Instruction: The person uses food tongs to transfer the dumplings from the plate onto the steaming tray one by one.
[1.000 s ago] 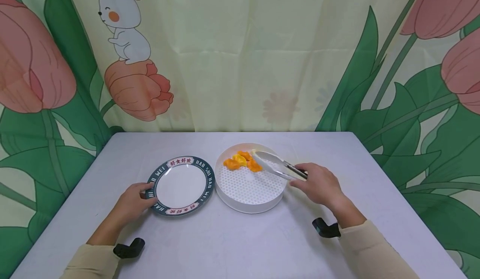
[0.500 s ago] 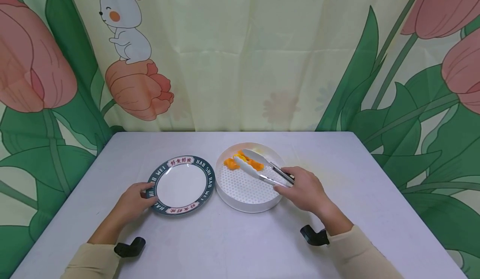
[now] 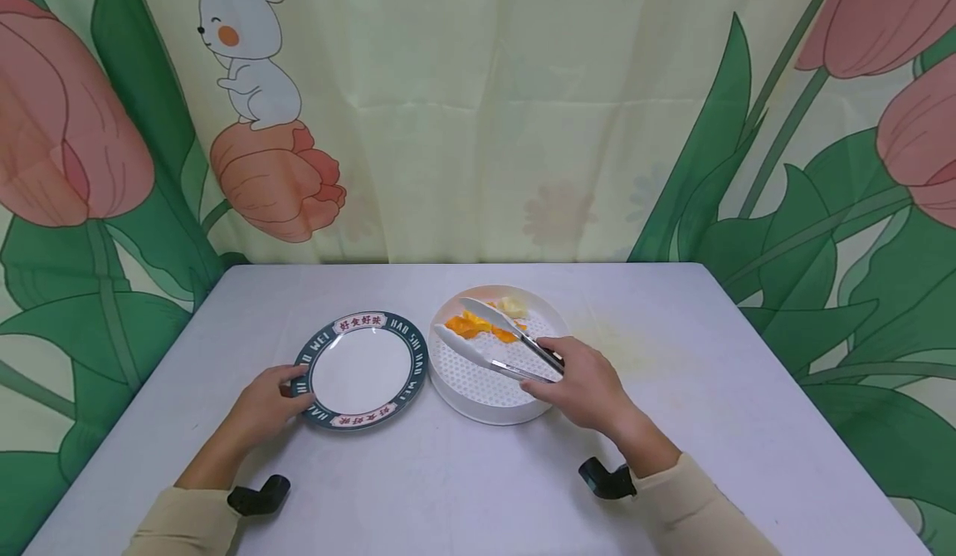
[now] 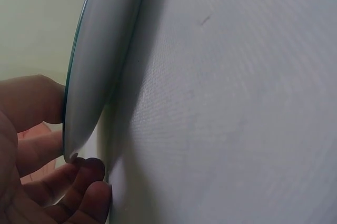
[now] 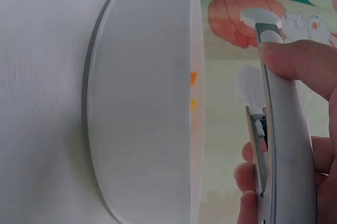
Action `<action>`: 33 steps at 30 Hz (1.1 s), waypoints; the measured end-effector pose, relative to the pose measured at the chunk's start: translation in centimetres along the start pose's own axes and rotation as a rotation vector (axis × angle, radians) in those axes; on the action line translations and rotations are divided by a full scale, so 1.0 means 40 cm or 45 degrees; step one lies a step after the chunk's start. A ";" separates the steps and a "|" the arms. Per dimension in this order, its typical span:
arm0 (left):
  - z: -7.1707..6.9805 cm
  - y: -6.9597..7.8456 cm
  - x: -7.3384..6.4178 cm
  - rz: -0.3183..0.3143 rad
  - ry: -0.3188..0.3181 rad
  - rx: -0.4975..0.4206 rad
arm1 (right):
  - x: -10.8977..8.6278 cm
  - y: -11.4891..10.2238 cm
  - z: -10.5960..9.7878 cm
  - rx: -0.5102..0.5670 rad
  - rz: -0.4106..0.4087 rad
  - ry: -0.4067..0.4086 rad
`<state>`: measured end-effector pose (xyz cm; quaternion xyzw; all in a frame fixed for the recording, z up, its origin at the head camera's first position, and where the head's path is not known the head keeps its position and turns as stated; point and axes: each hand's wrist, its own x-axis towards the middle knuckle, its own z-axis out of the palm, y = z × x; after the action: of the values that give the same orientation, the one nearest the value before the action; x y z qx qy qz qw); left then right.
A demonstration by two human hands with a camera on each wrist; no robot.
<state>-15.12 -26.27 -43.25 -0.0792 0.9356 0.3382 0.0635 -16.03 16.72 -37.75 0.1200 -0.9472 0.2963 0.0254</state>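
My left hand grips the left rim of a round plate with a white middle and a dark lettered border. In the left wrist view the plate's pale underside shows, with fingers beneath the rim. A white round steamer tray with a perforated base stands right beside the plate. Inside lie several orange and yellow soft-looking pieces and a pale yellow piece at the back. My right hand holds a pair of tongs, metal with white tips, arms spread over the tray, nothing between them.
A white cloth covers the table. Behind it hangs a curtain printed with tulips and a rabbit. Black wrist devices sit at both beige sleeves. A faint yellowish patch shows on the cloth right of the tray.
My right hand has moved left with the tongs, whose tips have spread and passed from the tray's back right to its left side. The pale yellow piece is uncovered. The left hand stays put.
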 end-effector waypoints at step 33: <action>-0.002 -0.002 -0.011 0.039 -0.009 -0.008 | -0.062 -0.143 0.170 0.180 -0.140 -0.078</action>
<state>-14.68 -26.32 -43.16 -0.0638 0.9354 0.3423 0.0612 -12.08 8.83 -40.47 0.1821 -0.9163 0.3566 0.0041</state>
